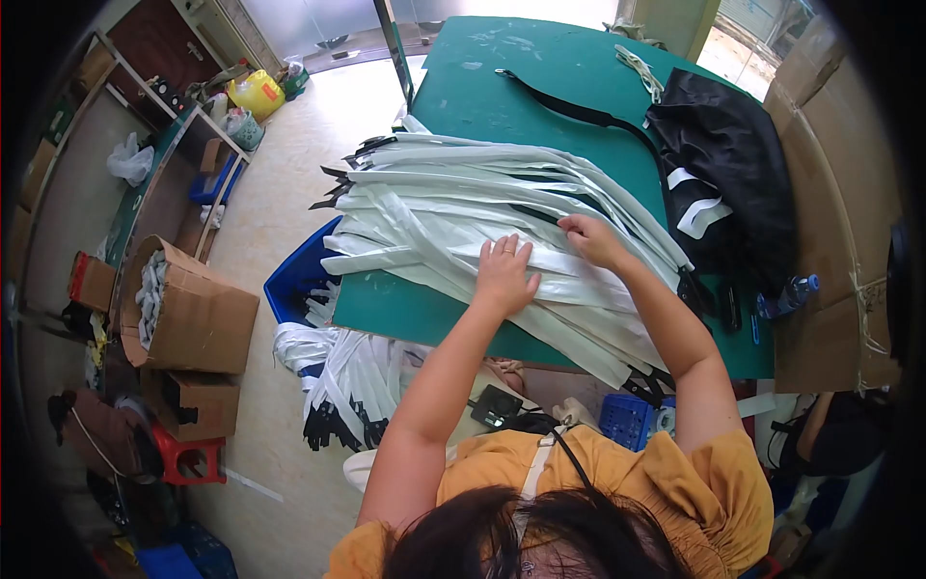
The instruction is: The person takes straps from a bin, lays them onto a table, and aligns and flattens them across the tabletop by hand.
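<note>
A broad pile of long white straps with black ends [434, 207] lies across the green table. My left hand [506, 278] rests on the pile, palm down with fingers spread. To its right, my right hand [592, 241] has its fingers curled in a pinch at a strap in the pile. A dark strip [535, 214] runs up to those fingertips; whether it is part of the pinched strap I cannot tell. More white straps [357, 372] hang in a bundle below the table's left edge, their black ends downward.
On the green table [463, 87] lie a black strap [559, 104], black fabric [728, 145] and a bottle [793, 294]. Cardboard [820, 193] stands along the right side. A blue bin [299, 275], a cardboard box [198, 309] and a red stool [198, 461] are at the left.
</note>
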`<action>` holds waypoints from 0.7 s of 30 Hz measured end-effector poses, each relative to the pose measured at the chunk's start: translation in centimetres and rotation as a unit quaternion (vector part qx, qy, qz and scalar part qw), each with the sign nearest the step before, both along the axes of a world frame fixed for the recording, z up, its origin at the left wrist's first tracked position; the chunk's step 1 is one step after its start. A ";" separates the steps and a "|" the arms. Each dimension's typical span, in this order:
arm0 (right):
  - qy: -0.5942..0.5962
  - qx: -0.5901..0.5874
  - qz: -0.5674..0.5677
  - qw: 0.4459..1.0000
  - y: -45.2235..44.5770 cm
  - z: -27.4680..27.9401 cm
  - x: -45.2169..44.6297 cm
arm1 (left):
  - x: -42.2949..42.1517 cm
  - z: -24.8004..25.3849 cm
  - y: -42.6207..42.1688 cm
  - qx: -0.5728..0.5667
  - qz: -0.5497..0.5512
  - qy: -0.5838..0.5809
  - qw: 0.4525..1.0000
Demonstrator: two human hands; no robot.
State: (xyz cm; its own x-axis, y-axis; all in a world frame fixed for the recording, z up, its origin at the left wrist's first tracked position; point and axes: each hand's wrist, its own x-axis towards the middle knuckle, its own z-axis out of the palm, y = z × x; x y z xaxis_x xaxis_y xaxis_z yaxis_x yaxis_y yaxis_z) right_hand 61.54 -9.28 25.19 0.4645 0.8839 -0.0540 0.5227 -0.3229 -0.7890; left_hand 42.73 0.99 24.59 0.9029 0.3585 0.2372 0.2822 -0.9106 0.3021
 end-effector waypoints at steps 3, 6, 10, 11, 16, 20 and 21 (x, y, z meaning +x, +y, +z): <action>-0.184 0.021 0.029 0.982 -0.6 0.0 0.4 | -0.3 -0.3 0.1 -0.014 -0.009 -0.026 1.000; -0.325 0.024 0.037 0.945 -0.6 -0.2 -0.4 | -0.5 -0.7 -0.1 -0.005 -0.002 -0.038 0.999; -0.332 0.077 0.035 0.940 -0.6 0.3 -0.3 | -1.2 -0.5 -0.4 -0.019 -0.002 -0.006 1.000; -0.351 0.089 0.029 0.932 -0.9 -0.4 0.3 | -1.4 -0.5 -0.5 -0.019 -0.003 -0.004 1.000; -0.424 0.147 -0.090 0.889 -2.0 0.6 0.1 | -1.5 -1.5 -0.5 0.002 -0.002 -0.043 0.999; -0.368 0.129 -0.131 0.911 -3.9 0.5 -0.3 | -2.1 -1.7 -1.0 0.002 -0.002 -0.120 0.993; -0.364 0.125 -0.128 0.914 -4.5 0.9 -0.8 | -2.4 -1.4 -1.1 0.005 0.000 -0.149 0.989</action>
State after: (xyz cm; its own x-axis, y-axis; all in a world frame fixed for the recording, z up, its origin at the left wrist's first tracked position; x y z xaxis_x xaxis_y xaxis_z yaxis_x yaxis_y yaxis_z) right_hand 60.71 -13.83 26.05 0.4893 0.6838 0.5413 0.8717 -0.3644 -0.3276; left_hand 40.33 -0.11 23.16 0.7930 0.3545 0.4955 0.1819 -0.9139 0.3628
